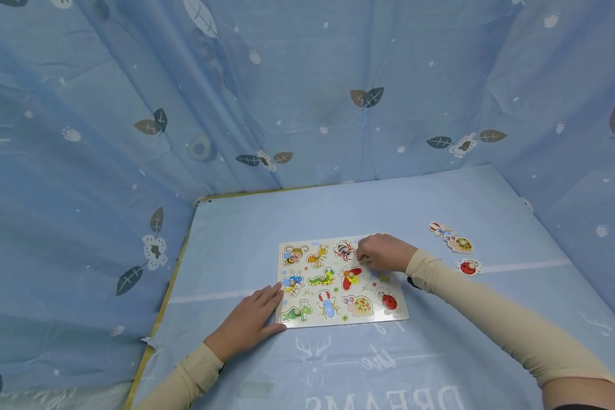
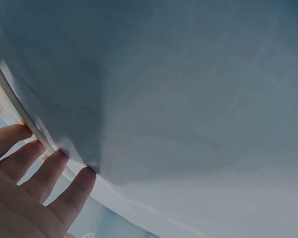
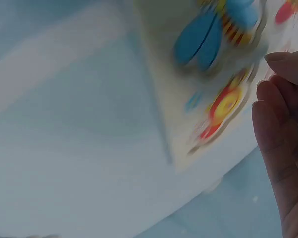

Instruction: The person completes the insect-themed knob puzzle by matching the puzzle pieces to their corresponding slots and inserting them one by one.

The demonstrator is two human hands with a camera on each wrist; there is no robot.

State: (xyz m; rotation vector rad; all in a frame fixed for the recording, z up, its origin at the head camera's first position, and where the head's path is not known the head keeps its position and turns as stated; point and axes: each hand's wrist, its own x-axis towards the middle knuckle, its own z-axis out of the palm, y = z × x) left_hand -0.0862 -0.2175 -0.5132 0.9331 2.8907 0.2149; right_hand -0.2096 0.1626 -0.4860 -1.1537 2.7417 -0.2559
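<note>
A white wooden insect puzzle board (image 1: pixel 338 322) lies on the cloth-covered table, with insect pictures in rows and knobs on several pieces. My left hand (image 1: pixel 251 322) rests at the board's left side. Its fingers are extended, and their tips (image 2: pixel 79 178) touch the board's edge in the left wrist view. Over the upper right part is my right hand (image 1: pixel 386 252), close to the spider piece (image 1: pixel 345 250). In the right wrist view its thumb and bent fingers (image 3: pixel 268 116) show a small gap with nothing visible between them. A blue-winged insect piece (image 3: pixel 198 42) sits beside them.
To the right of the board lie a loose stag beetle piece (image 1: pixel 441 229), a snail piece (image 1: pixel 462 245) and a ladybug piece (image 1: pixel 468 266). Blue patterned curtains (image 1: pixel 307 102) hang behind the table and at both sides. The table's yellowish edge (image 1: pixel 169 290) runs along the left.
</note>
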